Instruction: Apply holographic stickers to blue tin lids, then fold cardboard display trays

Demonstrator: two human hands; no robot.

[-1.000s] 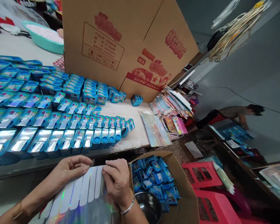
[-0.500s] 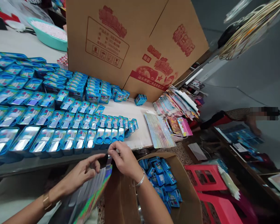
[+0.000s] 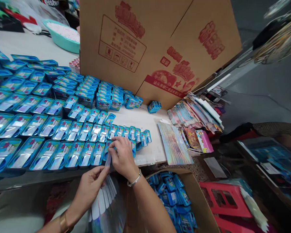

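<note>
My right hand [image 3: 122, 157] is over the front row of small blue boxes [image 3: 86, 155], its fingers pinched on the upper end of a narrow clear sticker strip [image 3: 108, 160]. Thumb and forefinger of my left hand [image 3: 89, 187] close on the strip's lower end, just in front of the table edge. Below my hands is a shiny sticker sheet [image 3: 109, 199] with several pale strips on it; what supports it is hidden. Most front boxes carry a silvery strip on their lids. My right hand partly covers the boxes under it.
A large cardboard carton [image 3: 157, 48] stands at the back of the table [image 3: 150, 149]. A holographic sheet [image 3: 176, 142] lies at its right end, beside stacked papers [image 3: 196, 113]. Below, an open carton [image 3: 203, 207] holds many blue boxes. Red stools [image 3: 225, 199] and a person [image 3: 276, 129] are at right.
My right hand has carried the strip off the sheet, up to the front row of boxes. My left hand has moved right and closed on the strip's lower end. The view has shifted.
</note>
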